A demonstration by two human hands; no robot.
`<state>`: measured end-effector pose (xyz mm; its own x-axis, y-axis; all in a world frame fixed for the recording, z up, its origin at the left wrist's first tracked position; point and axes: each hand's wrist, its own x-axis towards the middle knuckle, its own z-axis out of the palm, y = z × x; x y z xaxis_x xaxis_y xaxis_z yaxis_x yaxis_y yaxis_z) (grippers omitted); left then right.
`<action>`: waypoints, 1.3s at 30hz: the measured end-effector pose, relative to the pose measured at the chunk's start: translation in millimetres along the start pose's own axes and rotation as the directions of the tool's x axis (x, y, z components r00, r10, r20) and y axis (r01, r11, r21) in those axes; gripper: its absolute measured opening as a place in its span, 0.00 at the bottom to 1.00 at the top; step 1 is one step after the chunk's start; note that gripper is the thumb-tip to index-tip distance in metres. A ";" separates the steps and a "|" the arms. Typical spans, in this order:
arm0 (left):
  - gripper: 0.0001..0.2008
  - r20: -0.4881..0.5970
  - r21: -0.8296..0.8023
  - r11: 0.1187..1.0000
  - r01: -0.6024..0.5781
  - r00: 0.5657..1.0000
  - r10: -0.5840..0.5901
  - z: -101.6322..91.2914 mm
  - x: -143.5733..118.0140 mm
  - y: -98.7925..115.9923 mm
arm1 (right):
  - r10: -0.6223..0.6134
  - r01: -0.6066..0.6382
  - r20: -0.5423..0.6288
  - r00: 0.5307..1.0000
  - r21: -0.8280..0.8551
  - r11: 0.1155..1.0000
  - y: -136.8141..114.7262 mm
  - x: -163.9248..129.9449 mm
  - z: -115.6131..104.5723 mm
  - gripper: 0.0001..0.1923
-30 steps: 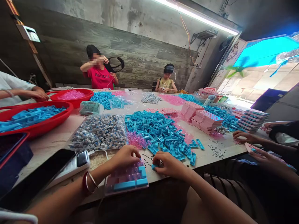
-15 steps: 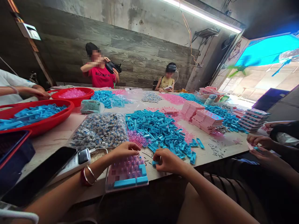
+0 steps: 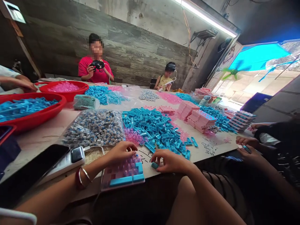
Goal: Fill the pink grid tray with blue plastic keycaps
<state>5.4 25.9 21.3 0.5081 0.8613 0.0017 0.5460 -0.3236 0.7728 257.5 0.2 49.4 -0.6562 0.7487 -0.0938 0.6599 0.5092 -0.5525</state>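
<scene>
Fingers of the left hand (image 3: 120, 152) are bent down onto the far edge of a pink keycap tray (image 3: 122, 174), which lies flat at the near edge of the table (image 3: 42, 137), just in front of the person; the hand presses the tray, probably so that it does not slide while a cap is pushed in. The tray already has blue caps along its near row and right side, and clear pink caps in the middle. The right hand (image 3: 171, 161) rests on the table just right of the tray, its fingers closed narrowly around one small blue keycap (image 3: 154, 165), pinched at the tips, I think so it can be turned the correct way. A big heap of blue keycaps (image 3: 154, 129) lies just beyond both hands, within easy reach, and a clear bag of grey switches (image 3: 93, 129) sits left of it. A phone (image 3: 30, 170) and a small white device (image 3: 67, 159) lie near the left forearm. On the far left stand red basins (image 3: 35, 117) with blue and pink caps; on the right are stacks of finished pink trays (image 3: 200, 120). The table is pale wood with pen marks. Other people sit around it, one co-worker's hands (image 3: 246, 148) at the right. The room has a wood-panel wall and a long lamp above.
</scene>
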 end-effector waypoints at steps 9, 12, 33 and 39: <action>0.14 -0.006 0.021 1.000 0.006 1.000 -0.006 0.2 0.1 -2.4 | -0.022 0.020 -0.029 0.999 -0.075 0.997 3.7 4.1 11.7 0.18; 0.14 -0.014 0.013 1.000 0.001 1.000 -0.001 0.8 0.3 -3.8 | -0.017 0.012 -0.076 0.997 -0.071 0.997 8.6 2.7 11.7 0.14; 0.09 0.019 0.101 0.985 -0.138 0.990 0.137 -3.3 -1.5 -5.4 | -0.251 0.255 -0.271 0.929 -0.020 0.967 -15.7 61.1 23.5 0.10; 0.10 0.025 0.136 0.977 -0.166 0.986 0.164 -2.3 -3.8 -4.0 | -0.245 0.255 -0.256 0.935 0.005 0.967 -13.8 63.2 25.0 0.08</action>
<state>-0.2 24.8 19.7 0.6068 0.7868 0.1126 0.5396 -0.5118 0.6685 197.8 29.9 30.4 -0.6815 0.6840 0.2600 0.4687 0.6809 -0.5627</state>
